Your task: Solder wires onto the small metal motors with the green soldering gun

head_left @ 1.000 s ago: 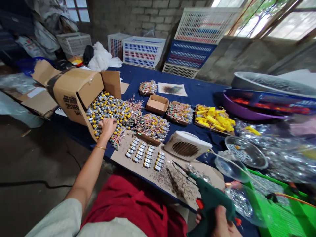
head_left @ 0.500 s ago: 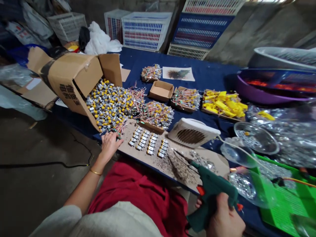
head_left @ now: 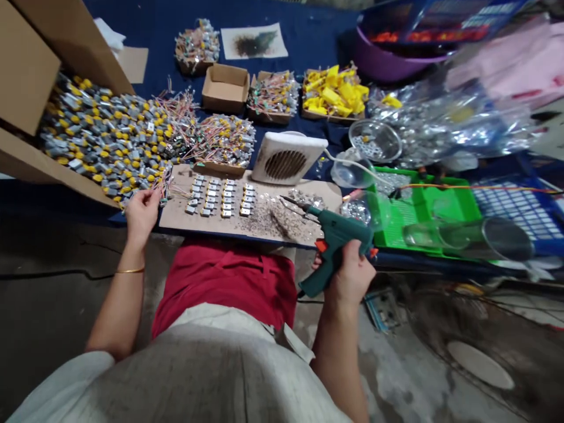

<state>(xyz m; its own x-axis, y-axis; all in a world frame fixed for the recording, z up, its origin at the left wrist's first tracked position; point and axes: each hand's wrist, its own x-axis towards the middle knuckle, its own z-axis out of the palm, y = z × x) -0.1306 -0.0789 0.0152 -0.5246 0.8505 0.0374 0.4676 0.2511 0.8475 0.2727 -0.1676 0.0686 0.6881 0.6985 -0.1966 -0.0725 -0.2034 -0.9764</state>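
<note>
My right hand (head_left: 349,277) is wrapped round the grip of a green glue gun (head_left: 333,244), its nozzle pointing left over a brown cardboard sheet (head_left: 176,214). Rows of small grey motors (head_left: 219,198) lie on that sheet. My left hand (head_left: 141,212) is at the sheet's left end, fingers curled on something I cannot make out, beside wired motors. A big tipped carton (head_left: 26,76) spills a heap of grey and yellow motors (head_left: 106,144) just above that hand.
A white vent cover (head_left: 286,157) lies behind the sheet. Small boxes of wired motors (head_left: 273,97) and yellow parts (head_left: 335,94) sit on the blue cloth. Clear bowls (head_left: 374,140), a green tray (head_left: 423,211) and plastic bags are on the right. Bare concrete floor lies below.
The camera has tilted down and moved nearer. My left hand drew back from the motor heap to the left end of the cardboard sheet. The glue gun stayed in my right hand.
</note>
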